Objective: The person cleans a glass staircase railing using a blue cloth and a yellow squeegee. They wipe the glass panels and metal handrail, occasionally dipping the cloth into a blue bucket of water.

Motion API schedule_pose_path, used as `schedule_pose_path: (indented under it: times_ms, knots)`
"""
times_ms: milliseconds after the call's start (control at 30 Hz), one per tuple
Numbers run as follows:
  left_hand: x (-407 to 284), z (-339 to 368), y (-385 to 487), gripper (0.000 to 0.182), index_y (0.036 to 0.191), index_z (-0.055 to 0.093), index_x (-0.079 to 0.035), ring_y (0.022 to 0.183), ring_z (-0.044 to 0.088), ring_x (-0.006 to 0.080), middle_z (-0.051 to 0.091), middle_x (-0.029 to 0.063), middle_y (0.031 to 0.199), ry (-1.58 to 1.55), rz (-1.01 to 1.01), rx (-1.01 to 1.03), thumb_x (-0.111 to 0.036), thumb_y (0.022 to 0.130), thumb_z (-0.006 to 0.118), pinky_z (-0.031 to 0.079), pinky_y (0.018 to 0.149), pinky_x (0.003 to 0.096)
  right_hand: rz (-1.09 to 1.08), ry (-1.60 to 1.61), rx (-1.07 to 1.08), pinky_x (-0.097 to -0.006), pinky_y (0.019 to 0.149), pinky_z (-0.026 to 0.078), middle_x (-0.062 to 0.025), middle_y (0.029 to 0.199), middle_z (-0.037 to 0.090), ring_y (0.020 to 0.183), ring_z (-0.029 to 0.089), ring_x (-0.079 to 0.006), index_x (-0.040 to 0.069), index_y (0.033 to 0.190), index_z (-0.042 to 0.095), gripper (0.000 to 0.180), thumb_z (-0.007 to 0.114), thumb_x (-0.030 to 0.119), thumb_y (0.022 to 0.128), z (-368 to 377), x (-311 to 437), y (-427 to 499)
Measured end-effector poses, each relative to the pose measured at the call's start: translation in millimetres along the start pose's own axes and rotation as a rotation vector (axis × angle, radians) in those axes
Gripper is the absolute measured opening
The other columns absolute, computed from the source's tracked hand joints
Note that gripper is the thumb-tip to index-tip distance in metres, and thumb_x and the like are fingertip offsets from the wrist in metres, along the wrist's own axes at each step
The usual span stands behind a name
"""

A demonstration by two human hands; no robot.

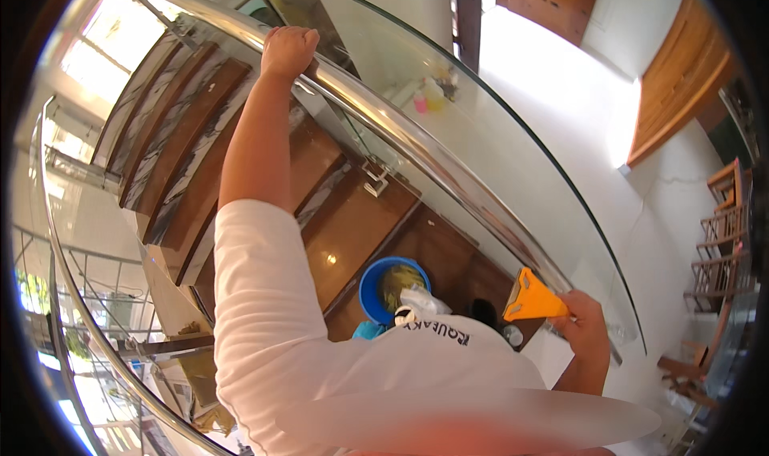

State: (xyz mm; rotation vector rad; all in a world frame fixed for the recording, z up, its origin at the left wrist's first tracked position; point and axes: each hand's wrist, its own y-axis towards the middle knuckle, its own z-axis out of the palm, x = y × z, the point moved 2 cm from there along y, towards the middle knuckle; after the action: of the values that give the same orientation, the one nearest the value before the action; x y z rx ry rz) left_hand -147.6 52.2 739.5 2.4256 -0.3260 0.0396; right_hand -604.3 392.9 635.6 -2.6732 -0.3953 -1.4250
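My left hand (289, 51) is closed over the polished metal handrail (384, 116) that runs along a curved glass balustrade panel (510, 149). In my right hand (586, 324), at the lower right, is an orange triangular scraper (534, 300), its wide edge pointing left, close beside the rail's lower end. Below, on the brown stair landing, stands a blue bucket (367, 288) with yellowish-green contents that I cannot make out. A whitish, crumpled plastic piece (425, 301) lies at its near side, partly hidden by my shirt.
Brown steps (198, 119) with marbled risers rise at upper left. A second curved metal rail (90, 330) bounds the left side. Beyond the glass, bottles (431, 94) stand near a wall. Wooden chairs (718, 239) are at far right, below a wooden door (679, 71).
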Motion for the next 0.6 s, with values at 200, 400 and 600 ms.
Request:
schedule_pose_path:
  times_ms: [200, 400, 600]
  knots:
    - [-185.9, 12.8, -109.2, 0.018, 0.055, 0.051, -0.009, 0.063, 0.053, 0.0262, 0.052, 0.0064, 0.061, -0.133, 0.405, -0.162, -0.015, 0.071, 0.052, 0.041, 0.064, 0.0432, 0.019, 0.123, -0.083, -0.0274, 0.059, 0.042, -0.0084, 0.074, 0.057, 0.063, 0.054, -0.0198, 0.0, 0.093, 0.063, 0.028, 0.068, 0.009, 0.066, -20.4, -12.7, -41.6]
    - [-443.9, 11.0, -239.9, 0.023, 0.088, 0.06, -0.007, 0.093, 0.051, 0.0256, 0.058, 0.0097, 0.09, -0.403, 0.554, 0.544, -0.024, 0.073, 0.054, 0.034, 0.089, 0.0442, 0.164, 0.091, -0.192, -0.0266, 0.063, 0.043, -0.0095, 0.074, 0.056, 0.069, 0.056, -0.0201, -0.001, 0.092, 0.063, 0.03, 0.067, 0.001, 0.062, -67.4, -33.9, -118.0]
    - [-582.2, 13.9, -314.5, 0.048, 0.116, 0.049, 0.001, 0.114, 0.042, 0.0301, 0.05, 0.0174, 0.115, -0.429, 0.929, 0.355, -0.025, 0.076, 0.052, 0.024, 0.102, 0.0455, 0.245, 0.096, -0.335, -0.0264, 0.062, 0.04, -0.0081, 0.072, 0.054, 0.066, 0.051, -0.0203, -0.001, 0.092, 0.061, 0.028, 0.068, 0.006, 0.065, -93.4, -66.0, -202.5]
